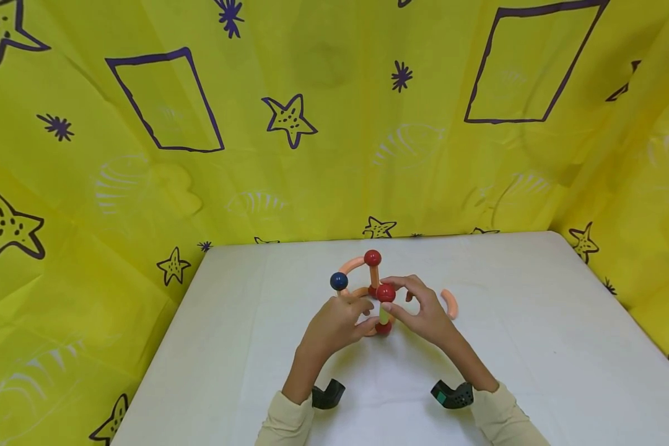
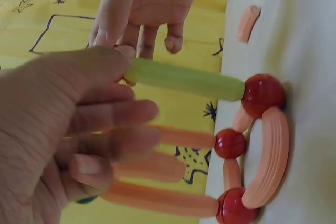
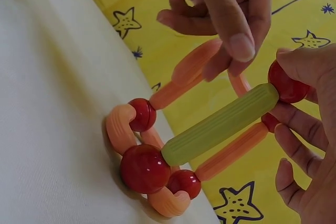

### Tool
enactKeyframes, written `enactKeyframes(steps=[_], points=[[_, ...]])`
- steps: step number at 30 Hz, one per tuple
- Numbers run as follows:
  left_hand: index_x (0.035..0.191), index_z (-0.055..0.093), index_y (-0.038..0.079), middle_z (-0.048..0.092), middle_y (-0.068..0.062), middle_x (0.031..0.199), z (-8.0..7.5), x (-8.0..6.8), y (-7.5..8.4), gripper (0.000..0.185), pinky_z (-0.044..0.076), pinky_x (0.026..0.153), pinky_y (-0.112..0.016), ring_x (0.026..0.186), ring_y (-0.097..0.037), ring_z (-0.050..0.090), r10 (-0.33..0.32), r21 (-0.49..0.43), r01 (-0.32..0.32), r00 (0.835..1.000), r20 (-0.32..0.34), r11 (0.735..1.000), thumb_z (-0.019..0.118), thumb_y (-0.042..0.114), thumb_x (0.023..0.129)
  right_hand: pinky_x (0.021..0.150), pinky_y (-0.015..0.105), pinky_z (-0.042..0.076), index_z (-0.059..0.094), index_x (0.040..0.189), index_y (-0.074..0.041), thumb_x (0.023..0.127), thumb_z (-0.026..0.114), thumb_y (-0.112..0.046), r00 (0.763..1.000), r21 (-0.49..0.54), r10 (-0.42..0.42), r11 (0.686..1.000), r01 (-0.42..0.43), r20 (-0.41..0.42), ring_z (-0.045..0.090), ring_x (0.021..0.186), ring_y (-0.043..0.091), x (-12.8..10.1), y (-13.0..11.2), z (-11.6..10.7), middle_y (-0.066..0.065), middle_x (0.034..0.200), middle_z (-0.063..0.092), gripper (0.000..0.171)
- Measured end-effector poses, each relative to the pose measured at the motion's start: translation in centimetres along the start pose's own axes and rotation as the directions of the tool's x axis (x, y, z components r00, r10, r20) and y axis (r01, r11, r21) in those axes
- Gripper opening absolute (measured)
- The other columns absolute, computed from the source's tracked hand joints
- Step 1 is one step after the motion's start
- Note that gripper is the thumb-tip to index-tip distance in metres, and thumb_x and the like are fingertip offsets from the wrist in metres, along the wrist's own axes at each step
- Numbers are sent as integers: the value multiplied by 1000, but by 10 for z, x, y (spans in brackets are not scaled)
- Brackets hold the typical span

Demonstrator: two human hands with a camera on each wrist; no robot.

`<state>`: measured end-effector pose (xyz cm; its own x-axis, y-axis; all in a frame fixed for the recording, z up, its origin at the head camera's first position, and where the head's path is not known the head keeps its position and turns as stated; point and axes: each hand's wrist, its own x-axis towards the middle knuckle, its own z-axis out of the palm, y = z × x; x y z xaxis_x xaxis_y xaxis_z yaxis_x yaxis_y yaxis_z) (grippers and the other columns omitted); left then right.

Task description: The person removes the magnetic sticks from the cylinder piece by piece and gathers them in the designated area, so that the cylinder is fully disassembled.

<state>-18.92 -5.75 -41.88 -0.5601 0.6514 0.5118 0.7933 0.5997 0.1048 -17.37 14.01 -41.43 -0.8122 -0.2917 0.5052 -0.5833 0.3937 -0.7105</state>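
Green rod [image 3: 220,124] stands near-upright, lower red ball [image 3: 145,169] at its foot on white table [image 1: 228,371]. Right hand [image 1: 420,310] pinches upper red ball [image 1: 386,292] atop green rod. Left hand [image 1: 334,325] just left of green rod, fingers loosely bent; cannot tell if touching it. Blue ball [image 1: 339,281] left of and beyond green rod. Loose orange curved piece [image 1: 450,303] right of green rod.

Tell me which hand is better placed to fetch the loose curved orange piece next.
The right hand, probably: the loose orange piece lies just to its right, farther from the left hand. It would first need to release the red ball it pinches.
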Motion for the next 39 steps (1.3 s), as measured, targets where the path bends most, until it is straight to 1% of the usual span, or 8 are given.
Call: enactKeyframes(steps=[4, 6, 11, 16, 22, 25, 29, 39], points=[[69, 66, 13, 62, 0, 100, 6, 3, 6, 17, 31, 52, -10, 71, -4, 47, -79, 8, 79, 993, 90, 997, 68, 26, 79, 68, 25, 39, 56, 117, -5, 76, 70, -5, 1000, -4, -20, 1000, 20, 0, 49, 91, 22, -1, 0, -1, 5, 100, 61, 43], [67, 65, 12, 64, 0, 91, 9, 4, 10, 18, 31, 50, -10, 72, -4, 48, -146, -4, 147, 982, 121, 989, 69, 25, 79, 68, 26, 39, 56, 117, -6, 76, 70, -6, 1000, -6, -20, 1000, 20, 4, 48, 91, 19, -1, 0, -1, 4, 100, 61, 42], [72, 68, 8, 60, 4, 63, 17, 8, 19, 16, 34, 47, -11, 56, -4, 50, -339, -68, 349, 933, 124, 935, 70, 22, 77, 68, 25, 39, 57, 115, -6, 76, 71, -7, 1000, -9, -29, 1000, 29, 6, 47, 90, 15, -1, -1, -3, 4, 100, 62, 41], [77, 69, 5, 64, 0, 70, 28, 8, 26, 23, 39, 52, -13, 65, -10, 53, -473, -106, 480, 877, 79, 871, 72, 28, 75, 67, 20, 36, 59, 112, -6, 74, 72, -5, 998, -9, -59, 998, 59, -1, 46, 87, 13, 0, -2, -4, 5, 97, 62, 40], [82, 69, 3, 65, -3, 77, 42, 6, 31, 25, 45, 60, -17, 85, -15, 58, -520, -174, 514, 854, 14, 840, 72, 27, 76, 67, 20, 35, 60, 110, -7, 73, 73, -6, 999, -7, -54, 998, 54, 2, 46, 86, 12, -1, -1, -5, 4, 96, 62, 40], [82, 69, 3, 65, -2, 75, 48, 5, 34, 21, 42, 57, -14, 80, -13, 59, -519, -212, 505, 855, -13, 837, 71, 24, 77, 67, 22, 36, 60, 110, -6, 72, 73, -6, 998, -2, -57, 998, 57, 6, 47, 85, 11, -1, 0, -6, 4, 96, 62, 40], [83, 69, 5, 62, 3, 65, 54, 3, 35, 16, 37, 49, -11, 58, -6, 52, -527, -239, 505, 849, -35, 830, 70, 20, 77, 66, 23, 36, 60, 110, -6, 72, 74, -5, 997, -6, -72, 997, 72, 0, 47, 85, 11, -1, 0, -5, 4, 96, 62, 41], [79, 69, 6, 51, 8, 56, 60, 1, 37, 12, 33, 43, -11, 54, -4, 43, -549, -257, 521, 834, -49, 814, 69, 18, 77, 67, 20, 36, 58, 111, -4, 72, 74, -6, 996, -27, -92, 995, 92, 8, 48, 85, 12, -1, -1, -5, 5, 96, 62, 43]])
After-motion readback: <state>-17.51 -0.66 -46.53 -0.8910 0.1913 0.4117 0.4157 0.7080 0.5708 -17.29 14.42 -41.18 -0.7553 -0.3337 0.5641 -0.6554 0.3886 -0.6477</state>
